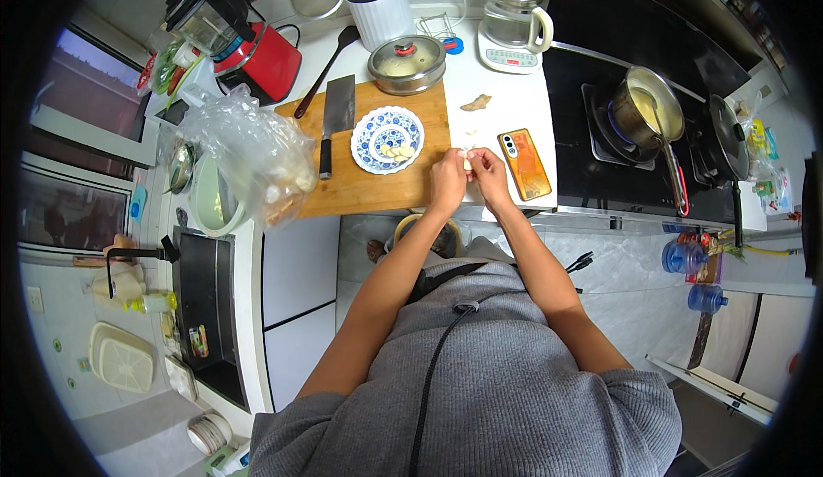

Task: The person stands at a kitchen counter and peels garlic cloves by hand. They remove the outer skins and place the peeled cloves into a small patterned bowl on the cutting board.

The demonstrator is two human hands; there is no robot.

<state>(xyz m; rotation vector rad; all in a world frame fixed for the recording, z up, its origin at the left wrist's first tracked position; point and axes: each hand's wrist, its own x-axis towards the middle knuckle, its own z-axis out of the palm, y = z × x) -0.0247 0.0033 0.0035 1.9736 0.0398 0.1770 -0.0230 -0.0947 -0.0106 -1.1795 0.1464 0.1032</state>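
Observation:
My left hand [450,178] and my right hand [488,173] meet at the right edge of the wooden cutting board [386,195], their fingertips closed on a small pale garlic clove [466,161]. Bits of pale peel lie just beyond them. To the left, a blue-and-white scalloped dish [371,131] on the board holds several peeled cloves [397,152]. A cleaver [337,110] lies left of the dish. Beyond my hands is a piece of ginger root [476,103] on the white counter, and a phone in an orange case [528,165] lies right of my right hand.
A plastic bag of garlic [270,155] covers the board's left side, beside a green basin [209,210]. A lidded pan [407,69] touches the board's far edge. At right, a saucepan [633,117] with a ladle sits over a lit burner. The glass kettle [513,27] and red blender [270,62] stand behind.

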